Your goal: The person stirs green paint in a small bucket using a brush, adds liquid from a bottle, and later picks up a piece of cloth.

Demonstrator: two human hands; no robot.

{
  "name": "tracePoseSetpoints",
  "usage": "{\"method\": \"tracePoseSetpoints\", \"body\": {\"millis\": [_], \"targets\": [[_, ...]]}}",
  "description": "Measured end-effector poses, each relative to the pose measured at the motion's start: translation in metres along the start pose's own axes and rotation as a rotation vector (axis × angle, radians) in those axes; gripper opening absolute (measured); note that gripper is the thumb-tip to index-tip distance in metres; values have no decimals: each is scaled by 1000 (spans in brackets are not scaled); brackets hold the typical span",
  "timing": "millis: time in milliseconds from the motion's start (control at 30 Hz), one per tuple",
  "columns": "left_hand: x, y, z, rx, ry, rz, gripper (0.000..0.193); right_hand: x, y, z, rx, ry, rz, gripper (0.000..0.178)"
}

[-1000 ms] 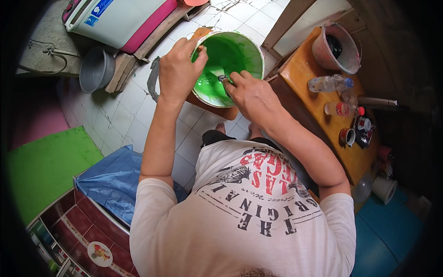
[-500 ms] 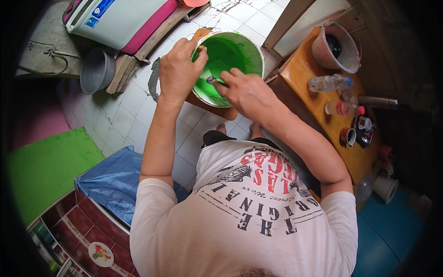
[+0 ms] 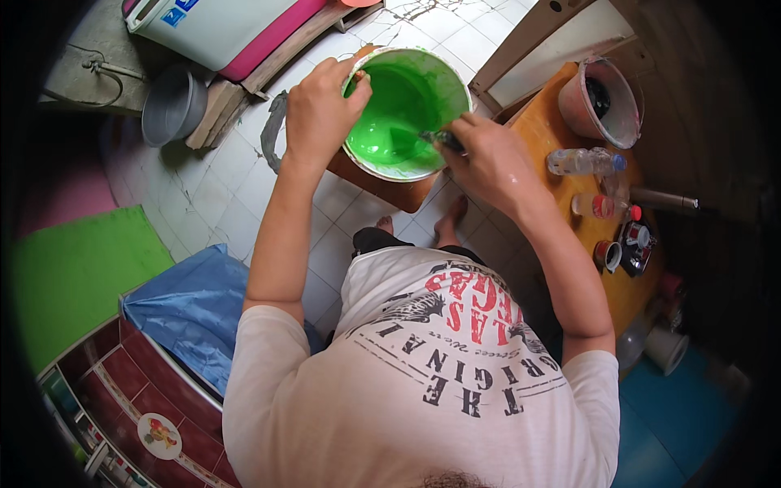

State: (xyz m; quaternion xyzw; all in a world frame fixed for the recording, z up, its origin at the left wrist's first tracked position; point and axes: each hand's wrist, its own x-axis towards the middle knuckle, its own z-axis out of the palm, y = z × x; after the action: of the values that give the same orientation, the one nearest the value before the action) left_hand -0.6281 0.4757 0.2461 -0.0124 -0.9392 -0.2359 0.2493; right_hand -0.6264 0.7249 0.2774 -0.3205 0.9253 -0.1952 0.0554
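A white bucket (image 3: pixel 452 91) with green paint (image 3: pixel 382 134) inside stands on an orange-brown stool (image 3: pixel 366 185). My left hand (image 3: pixel 324 110) is closed over the bucket's left rim, thumb on the inner side. Over the right rim, my right hand (image 3: pixel 486 159) grips a dark-handled tool (image 3: pixel 446 142) that points left into the bucket. The tool's far end is down in the paint, so its kind cannot be made out. Glossy ripples show on the paint's surface near it.
On the right, an orange wooden table (image 3: pixel 543 134) bears a pinkish pail (image 3: pixel 573 102), plastic bottles (image 3: pixel 573 163) and a small cup (image 3: pixel 606 255). At left are a grey basin (image 3: pixel 172 114), a white-and-pink appliance (image 3: pixel 220 41) and a blue plastic sheet (image 3: pixel 191 301). White tiles (image 3: pixel 220 191) cover the floor.
My right hand has moved right with the tool, from over the paint to the right rim. The paint now looks brighter and rippled. My left hand keeps its hold on the rim.
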Motion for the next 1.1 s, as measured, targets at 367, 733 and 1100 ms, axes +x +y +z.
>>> {"method": "tracePoseSetpoints", "body": {"millis": [367,733,1100], "targets": [[6,-51,7,-96,-103,-188,32,16,-7,-21,210,248,145,29],[-1,-25,-1,-70,-36,-126,27,22,-12,-14,100,218,153,27],[-13,26,-11,19,-32,-45,18,0,-12,11,-104,122,128,25]]}}
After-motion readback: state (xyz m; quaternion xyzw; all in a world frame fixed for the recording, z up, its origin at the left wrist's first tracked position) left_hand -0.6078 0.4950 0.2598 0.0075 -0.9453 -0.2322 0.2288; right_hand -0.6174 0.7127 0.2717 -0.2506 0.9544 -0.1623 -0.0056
